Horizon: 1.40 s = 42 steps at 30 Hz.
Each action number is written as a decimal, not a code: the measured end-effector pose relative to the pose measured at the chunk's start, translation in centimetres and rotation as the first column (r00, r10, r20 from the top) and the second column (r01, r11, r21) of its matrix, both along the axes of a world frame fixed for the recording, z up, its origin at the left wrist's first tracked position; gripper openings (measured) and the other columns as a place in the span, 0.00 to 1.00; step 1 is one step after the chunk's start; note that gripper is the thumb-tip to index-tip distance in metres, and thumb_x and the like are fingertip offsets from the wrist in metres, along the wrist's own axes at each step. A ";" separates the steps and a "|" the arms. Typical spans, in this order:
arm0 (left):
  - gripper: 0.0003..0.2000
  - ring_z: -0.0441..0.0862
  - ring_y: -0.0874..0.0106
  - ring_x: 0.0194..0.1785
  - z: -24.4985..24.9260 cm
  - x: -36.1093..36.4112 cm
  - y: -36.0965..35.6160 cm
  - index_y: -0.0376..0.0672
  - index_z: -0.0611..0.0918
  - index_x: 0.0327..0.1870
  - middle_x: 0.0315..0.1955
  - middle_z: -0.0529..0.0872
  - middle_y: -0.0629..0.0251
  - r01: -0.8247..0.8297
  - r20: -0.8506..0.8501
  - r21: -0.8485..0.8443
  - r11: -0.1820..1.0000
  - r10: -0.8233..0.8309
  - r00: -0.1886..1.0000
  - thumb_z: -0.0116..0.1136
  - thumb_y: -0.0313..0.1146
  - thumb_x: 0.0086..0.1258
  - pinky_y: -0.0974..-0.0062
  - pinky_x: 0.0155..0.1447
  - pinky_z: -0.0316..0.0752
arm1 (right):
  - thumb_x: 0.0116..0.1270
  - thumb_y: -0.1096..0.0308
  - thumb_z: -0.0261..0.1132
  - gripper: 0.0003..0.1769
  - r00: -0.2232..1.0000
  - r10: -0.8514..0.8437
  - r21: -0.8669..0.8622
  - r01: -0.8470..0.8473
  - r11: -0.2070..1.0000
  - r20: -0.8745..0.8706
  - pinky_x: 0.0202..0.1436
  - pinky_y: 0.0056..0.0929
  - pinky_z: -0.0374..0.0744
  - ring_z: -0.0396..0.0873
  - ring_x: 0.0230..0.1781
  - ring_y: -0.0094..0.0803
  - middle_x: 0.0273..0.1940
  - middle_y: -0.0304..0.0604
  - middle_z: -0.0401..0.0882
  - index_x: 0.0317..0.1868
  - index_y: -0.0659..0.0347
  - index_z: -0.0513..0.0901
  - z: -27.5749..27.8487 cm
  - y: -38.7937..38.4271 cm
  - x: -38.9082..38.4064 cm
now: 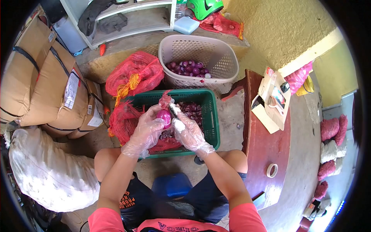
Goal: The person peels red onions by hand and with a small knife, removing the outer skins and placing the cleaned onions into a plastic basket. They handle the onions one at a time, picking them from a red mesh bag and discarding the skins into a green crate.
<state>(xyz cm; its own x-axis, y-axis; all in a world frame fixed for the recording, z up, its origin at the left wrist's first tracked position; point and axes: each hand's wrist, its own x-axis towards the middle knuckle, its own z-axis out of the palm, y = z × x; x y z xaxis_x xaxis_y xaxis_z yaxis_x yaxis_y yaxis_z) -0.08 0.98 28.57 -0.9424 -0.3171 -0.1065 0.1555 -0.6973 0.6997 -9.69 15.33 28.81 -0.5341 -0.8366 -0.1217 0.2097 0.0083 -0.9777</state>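
Both my hands wear clear plastic gloves and meet over the green crate (215,120). My left hand (145,131) is closed around a peeled, shiny red onion (164,118). Close beside it, my right hand (189,133) grips a small dark knife (175,110), with white wrapping showing on its fingers. The blade is mostly hidden between the hands. Below them, onion skins (192,111) lie in the crate. A red mesh sack (124,120) drapes over the crate's left side and runs under my left hand.
Behind the crate stands a beige perforated basket (199,81) holding several red onions (189,69). A filled red mesh sack (135,71) sits left of it. Cardboard boxes (50,85) and a white sack (50,170) line the left. At right is a red wooden table (266,154) bearing tape (272,170).
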 end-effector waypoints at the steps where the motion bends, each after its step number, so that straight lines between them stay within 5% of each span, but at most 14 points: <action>1: 0.27 0.73 0.61 0.67 0.1 -0.1 -0.1 0.40 0.71 0.62 0.68 0.70 0.56 0.008 0.001 -0.006 1.000 -0.008 1.000 0.66 0.29 0.61 0.59 0.64 0.77 | 0.75 0.72 0.53 0.28 1.000 0.000 -0.001 0.000 1.000 -0.001 0.76 0.28 0.54 0.56 0.76 0.33 0.74 0.49 0.60 0.73 0.67 0.62 0.1 0.0 0.0; 6: 0.27 0.73 0.61 0.67 -0.7 -0.1 -0.6 0.40 0.72 0.62 0.66 0.71 0.56 0.043 -0.019 0.037 0.998 -0.042 0.999 0.66 0.29 0.60 0.59 0.64 0.78 | 0.75 0.72 0.53 0.28 0.995 0.005 0.014 -0.004 1.000 -0.097 0.75 0.26 0.56 0.58 0.74 0.31 0.74 0.47 0.60 0.73 0.67 0.62 0.9 0.0 -0.2; 9: 0.27 0.73 0.60 0.66 -0.3 -0.2 -0.4 0.40 0.72 0.62 0.66 0.71 0.55 0.037 -0.031 0.038 0.999 -0.035 0.999 0.66 0.29 0.60 0.59 0.64 0.77 | 0.75 0.73 0.52 0.27 0.997 -0.017 -0.053 0.012 0.999 -0.081 0.73 0.26 0.59 0.59 0.73 0.30 0.74 0.46 0.60 0.73 0.66 0.63 0.3 -0.1 0.0; 12: 0.28 0.73 0.59 0.67 -0.3 -0.3 -0.2 0.39 0.71 0.63 0.67 0.70 0.54 0.025 -0.047 0.028 0.999 -0.024 0.999 0.65 0.30 0.60 0.60 0.65 0.76 | 0.75 0.70 0.52 0.30 0.993 -0.016 -0.021 0.018 1.000 0.116 0.71 0.26 0.62 0.62 0.71 0.30 0.74 0.47 0.61 0.75 0.63 0.59 0.9 -0.1 0.0; 14: 0.28 0.73 0.59 0.67 0.2 -0.4 0.1 0.39 0.70 0.63 0.67 0.70 0.54 -0.006 -0.044 0.030 1.000 0.007 0.999 0.65 0.30 0.61 0.60 0.66 0.75 | 0.74 0.68 0.53 0.34 0.998 0.047 0.023 -0.048 0.999 0.032 0.67 0.26 0.66 0.66 0.67 0.29 0.71 0.47 0.64 0.77 0.58 0.54 1.6 0.3 -0.8; 17: 0.28 0.72 0.59 0.67 1.1 -0.4 0.1 0.39 0.70 0.64 0.68 0.69 0.56 0.024 -0.026 0.008 1.000 -0.024 0.999 0.64 0.31 0.62 0.61 0.66 0.74 | 0.72 0.65 0.55 0.41 0.986 0.137 0.127 -0.125 0.984 -0.092 0.43 0.24 0.75 0.72 0.40 0.23 0.53 0.42 0.74 0.80 0.49 0.43 1.0 0.9 -1.7; 19: 0.29 0.72 0.60 0.67 1.1 -0.2 0.0 0.39 0.70 0.65 0.69 0.68 0.58 0.033 -0.008 0.037 0.999 -0.032 0.999 0.64 0.32 0.62 0.61 0.67 0.73 | 0.72 0.66 0.55 0.42 0.968 0.189 0.189 -0.219 0.957 0.166 0.32 0.22 0.73 0.68 0.29 0.20 0.43 0.37 0.74 0.80 0.47 0.42 2.7 1.5 -1.6; 22: 0.30 0.72 0.62 0.67 2.2 -0.5 0.4 0.38 0.70 0.65 0.70 0.66 0.59 0.050 -0.032 0.060 0.997 -0.048 0.998 0.66 0.33 0.63 0.62 0.68 0.72 | 0.73 0.65 0.55 0.40 0.971 0.128 0.063 -0.144 0.988 0.202 0.27 0.21 0.68 0.63 0.22 0.18 0.34 0.32 0.71 0.80 0.47 0.45 2.2 1.0 -0.9; 25: 0.29 0.72 0.64 0.68 1.9 -0.6 0.5 0.39 0.71 0.65 0.71 0.65 0.60 0.035 -0.006 0.063 0.997 -0.035 0.999 0.66 0.35 0.63 0.63 0.68 0.72 | 0.74 0.65 0.55 0.36 0.955 0.171 0.004 -0.178 0.984 0.240 0.27 0.22 0.68 0.63 0.22 0.18 0.36 0.30 0.72 0.79 0.46 0.52 0.7 1.3 -1.3; 31: 0.24 0.72 0.65 0.67 0.6 -0.4 0.4 0.42 0.74 0.60 0.69 0.68 0.60 -0.024 0.006 0.020 1.000 0.024 1.000 0.66 0.32 0.63 0.61 0.67 0.74 | 0.77 0.68 0.53 0.27 0.901 0.140 -0.130 -0.094 0.987 0.411 0.46 0.15 0.71 0.68 0.39 0.13 0.48 0.29 0.71 0.74 0.59 0.62 0.8 1.0 -0.6; 40: 0.23 0.75 0.63 0.65 0.4 -0.5 0.3 0.42 0.75 0.58 0.61 0.76 0.58 -0.015 -0.015 0.093 0.996 0.016 1.000 0.66 0.29 0.61 0.59 0.65 0.76 | 0.77 0.70 0.54 0.24 0.998 0.021 -0.144 -0.012 0.989 0.060 0.60 0.16 0.66 0.66 0.54 0.14 0.61 0.30 0.69 0.70 0.65 0.66 0.5 0.9 -0.3; 42: 0.23 0.75 0.63 0.65 1.0 -0.5 0.3 0.42 0.75 0.57 0.61 0.76 0.58 -0.008 -0.020 0.097 0.995 0.010 1.000 0.66 0.29 0.60 0.58 0.66 0.76 | 0.76 0.70 0.54 0.25 1.000 0.006 -0.026 -0.006 1.000 0.029 0.59 0.16 0.66 0.66 0.54 0.14 0.62 0.31 0.69 0.71 0.65 0.66 0.6 0.9 -0.5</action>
<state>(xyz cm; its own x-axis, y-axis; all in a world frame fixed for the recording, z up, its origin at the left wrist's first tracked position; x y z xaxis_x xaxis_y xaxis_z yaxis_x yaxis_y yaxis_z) -0.55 1.26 29.57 -0.9417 -0.3151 -0.1176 0.1761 -0.7599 0.6257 -10.21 16.25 29.40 -0.5256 -0.8428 -0.1156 0.2379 -0.0152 -0.9712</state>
